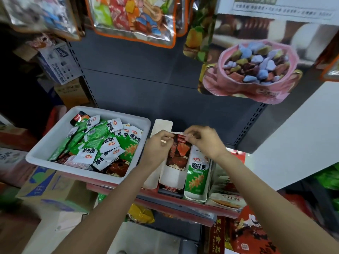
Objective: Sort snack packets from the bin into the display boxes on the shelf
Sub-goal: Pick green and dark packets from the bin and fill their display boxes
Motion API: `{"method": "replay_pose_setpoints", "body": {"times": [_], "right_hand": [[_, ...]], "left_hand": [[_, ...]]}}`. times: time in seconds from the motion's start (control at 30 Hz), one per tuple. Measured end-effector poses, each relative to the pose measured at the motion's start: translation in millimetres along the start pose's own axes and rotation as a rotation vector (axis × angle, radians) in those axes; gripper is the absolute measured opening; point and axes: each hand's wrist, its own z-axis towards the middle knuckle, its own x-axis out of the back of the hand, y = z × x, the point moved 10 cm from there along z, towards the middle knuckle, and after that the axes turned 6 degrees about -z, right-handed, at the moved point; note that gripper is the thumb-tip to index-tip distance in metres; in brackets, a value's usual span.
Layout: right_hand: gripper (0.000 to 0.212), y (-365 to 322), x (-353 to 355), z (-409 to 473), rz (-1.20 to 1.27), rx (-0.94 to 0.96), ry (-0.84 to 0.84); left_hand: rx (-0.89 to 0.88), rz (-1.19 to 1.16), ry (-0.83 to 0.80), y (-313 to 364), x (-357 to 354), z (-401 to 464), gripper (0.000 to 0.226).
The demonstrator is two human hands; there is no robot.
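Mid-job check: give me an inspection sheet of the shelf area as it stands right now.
Surface: red-edged shelf carrying bin and boxes.
Job's things: white bin full of green-and-white packets; dark red packet over the open display box; green box beside it.
Clutter: cardboard cartons below the bin.
Grippers: left hand and right hand both pinch the red packet's top edge.
Cables: nothing seen.
Surroundings: hanging snack bags above.

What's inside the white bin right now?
The white bin holds a loose heap of green-and-white snack packets, with a few dark red ones showing at the near edge and one at the far corner. Whatever lies beneath the heap is covered.
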Motion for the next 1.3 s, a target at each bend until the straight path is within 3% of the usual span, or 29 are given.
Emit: {"method": "replay_pose_setpoints", "body": {"times": [0.17, 0.33, 0.47, 0.57, 0.63, 0.73, 0.83, 0.97, 1.07, 1.13, 1.17, 1.2, 1.3], "right_hand": [[0.018, -57.9, -70.5, 9.9, 0.135, -0.007, -0.052], [0.041, -107.6, -151.6, 39.6, 0.018, 0.044, -0.125], [0.061, -131.1, -211.9, 61.1, -0.085, 0.044, -0.245], [0.072, -135.5, -255.8, 69.9, -0.201, 0.053, -0.408], [0.073, -130.4, -276.7, 71.1, -0.288, 0.033, -0.492], [0.067, -126.6, -285.4, 72.1, -0.298, -0.008, -0.528], [0.065, -135.0, -276.7, 74.2, -0.291, 0.005, -0.49], [0.058, -156.5, -229.5, 80.7, -0.146, 0.035, -0.146], [0.05, -174.7, -210.1, 77.8, -0.034, 0.14, -0.106], [0.013, -178.2, -192.7, 74.4, -0.027, 0.169, -0.066], [0.01, -175.3, -181.6, 72.2, 0.001, 0.159, -0.048], [0.021, -169.9, -170.7, 69.2, 0.044, 0.138, -0.037], [0.026, -143.5, -136.5, 55.1, 0.196, 0.059, 0.001]], "left_hand": [[-0.055, 0.21, 0.112, -21.6, 87.5, -10.1, 0.013], [0.032, 0.51, 0.089, -84.2, 166.4, 6.1, 0.032], [0.158, 0.661, -0.106, -146.8, 206.9, 19.5, 0.071], [0.192, 0.777, -0.408, -176.4, 208.1, 17.6, 0.097], [0.121, 0.905, -0.523, -181.1, 208.5, 18.5, 0.098], [-0.021, 1.002, -0.572, -170.4, 210.7, 20.7, 0.08], [-0.115, 0.873, -0.455, -153.4, 222.4, 22.0, 0.072], [-0.358, 0.612, -0.217, -100.4, 239.0, 12.8, 0.048], [-0.485, 0.457, -0.087, -59.0, 242.1, 5.5, 0.027], [-0.427, 0.332, 0.019, -45.4, 245.5, 9.8, 0.025], [-0.368, 0.273, 0.072, -42.7, 246.0, 13.4, 0.027], [-0.306, 0.208, 0.103, -40.7, 243.1, 17.0, 0.025], [-0.156, -0.013, 0.03, -34.1, 209.4, 23.3, 0.013]]}}
